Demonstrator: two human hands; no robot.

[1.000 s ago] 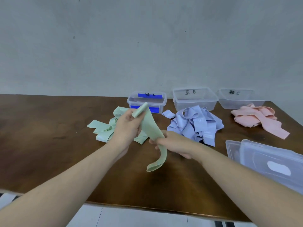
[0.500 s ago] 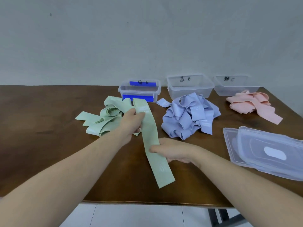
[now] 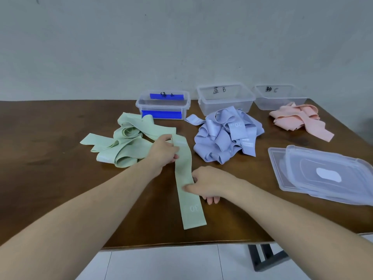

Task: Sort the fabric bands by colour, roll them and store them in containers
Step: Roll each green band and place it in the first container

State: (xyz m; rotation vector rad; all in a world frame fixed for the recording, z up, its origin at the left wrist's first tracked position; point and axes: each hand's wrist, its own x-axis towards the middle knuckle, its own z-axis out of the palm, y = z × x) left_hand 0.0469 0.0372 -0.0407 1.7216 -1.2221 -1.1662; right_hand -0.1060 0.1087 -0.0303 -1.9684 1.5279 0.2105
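While both hands pinch it, green band lies flat, long axis running near-to-far on table.

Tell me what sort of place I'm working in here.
Probably a plain workroom or staged sorting station: a brown wooden table against a bare wall, with labelled clear containers and sorted band piles.

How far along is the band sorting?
Sorting looks done: green pile, blue pile and pink pile lie apart. In hand: left hand and right hand flatten one green band. Left: rolling; containers B and C look empty.
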